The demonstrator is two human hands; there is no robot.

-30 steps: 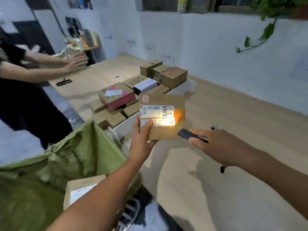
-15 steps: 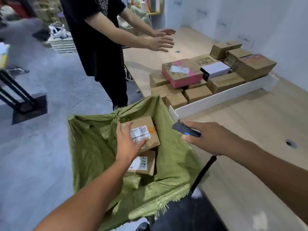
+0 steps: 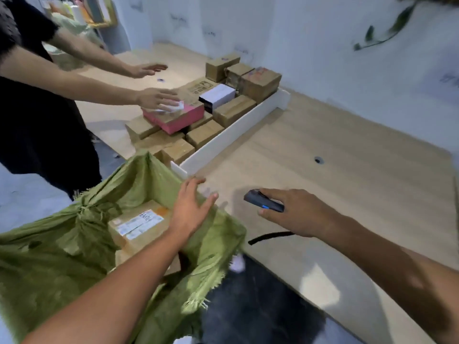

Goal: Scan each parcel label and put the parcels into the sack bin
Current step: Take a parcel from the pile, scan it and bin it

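Note:
A brown parcel with a white label (image 3: 139, 225) lies inside the green sack bin (image 3: 62, 256) at lower left. My left hand (image 3: 190, 207) hovers open over the sack's near rim, fingers spread, holding nothing. My right hand (image 3: 295, 212) rests above the wooden table (image 3: 347, 182) and grips a dark handheld scanner (image 3: 263, 201) with a blue light; its black cord trails below. A white tray (image 3: 236, 130) on the table holds several brown parcels, a white box (image 3: 217, 94) and a pink parcel (image 3: 175, 116).
Another person in a black shirt (image 3: 37, 108) stands at the left, one hand (image 3: 156, 98) on the pink parcel, the other raised behind it. A white wall runs along the table's far side. Dark floor shows beneath the table edge.
My left hand held a parcel up under the scanner light, then lowered it into the sack and let go; it now rises open. The other person's hand has reached the pink parcel.

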